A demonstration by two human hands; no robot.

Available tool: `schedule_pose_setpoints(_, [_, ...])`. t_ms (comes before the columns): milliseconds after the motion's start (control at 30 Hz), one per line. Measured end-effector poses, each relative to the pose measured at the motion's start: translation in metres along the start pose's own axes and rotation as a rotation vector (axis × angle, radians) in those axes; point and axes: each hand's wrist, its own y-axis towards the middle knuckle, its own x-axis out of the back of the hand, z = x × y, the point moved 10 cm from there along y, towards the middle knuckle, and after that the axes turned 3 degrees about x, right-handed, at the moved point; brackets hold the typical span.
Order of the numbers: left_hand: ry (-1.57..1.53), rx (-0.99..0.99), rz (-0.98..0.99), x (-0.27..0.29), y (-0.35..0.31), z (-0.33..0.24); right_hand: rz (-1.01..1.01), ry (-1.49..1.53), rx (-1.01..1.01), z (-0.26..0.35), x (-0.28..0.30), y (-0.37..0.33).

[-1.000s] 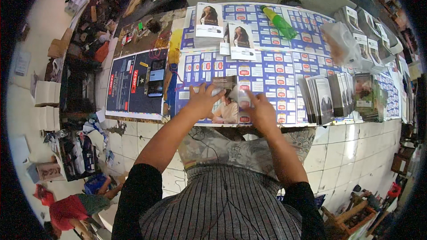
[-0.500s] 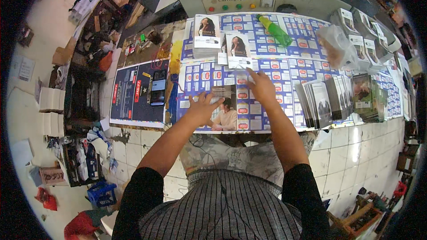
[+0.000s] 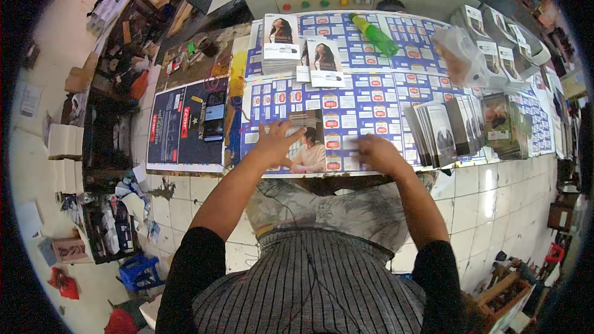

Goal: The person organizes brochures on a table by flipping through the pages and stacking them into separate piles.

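Observation:
My left hand [image 3: 274, 143] lies with fingers spread on the left side of a printed card [image 3: 311, 156], pressing it against the table near its front edge. The card shows a figure in a light sweater under a dark brown upper part. To the right of it, my right hand [image 3: 378, 153] hovers low over the blue printed sheets [image 3: 383, 114], fingers curled and blurred; whether they hold anything is unclear. Beyond the hands are a tall stack of leaflets [image 3: 281, 43] and a lower pile of similar leaflets [image 3: 325, 63], each with a long-haired figure.
Fanned booklets [image 3: 436, 133] and green-brown cards [image 3: 504, 127] are on the right. Farther back are a green bottle [image 3: 374, 34], a plastic bag [image 3: 461, 55] and stacked white boxes [image 3: 495, 55]. A phone [image 3: 215, 114] lies on the dark poster [image 3: 176, 127] at left.
My right hand has drawn back from the lower leaflet pile toward me and slightly right, its fingers now curled. My left hand stays on the card.

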Motion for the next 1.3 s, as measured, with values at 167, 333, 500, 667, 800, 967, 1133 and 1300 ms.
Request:
schedule_pose_setpoints(167, [-0.139, -0.064, -0.124, -0.017, -0.004, 0.012, -0.388, -0.119, -0.397, -0.038, 0.040, -0.008])
schedule_pose_setpoints(333, [-0.310, -0.122, -0.235, -0.031, -0.012, 0.028, -0.560, 0.563, -0.396, 0.034, -0.037, 0.015])
schedule_pose_setpoints(500, [-0.353, -0.179, -0.306, -0.030, -0.010, 0.028, -0.422, 1.343, -0.717, 0.042, -0.078, 0.039])
schedule_pose_setpoints(667, [-0.424, -0.125, -0.297, -0.025, -0.013, 0.024, -0.361, 0.720, -0.349, 0.052, -0.039, 0.047])
schedule_pose_setpoints(800, [-0.415, -0.067, -0.277, -0.024, -0.024, 0.031, -0.967, 0.183, -0.314, 0.066, 0.102, 0.041])
schedule_pose_setpoints(967, [-0.354, -0.117, -0.270, -0.024, -0.001, 0.016, -0.614, -0.005, -0.431, -0.002, 0.083, 0.138])
schedule_pose_setpoints(1133, [-0.413, -0.075, -0.257, -0.026, -0.010, 0.027, -0.426, -0.022, -0.281, 0.019, 0.059, 0.125])
schedule_pose_setpoints(1300, [-0.384, -0.081, -0.330, -0.028, -0.013, 0.033, -0.922, -0.238, -0.669, -0.103, 0.106, -0.065])
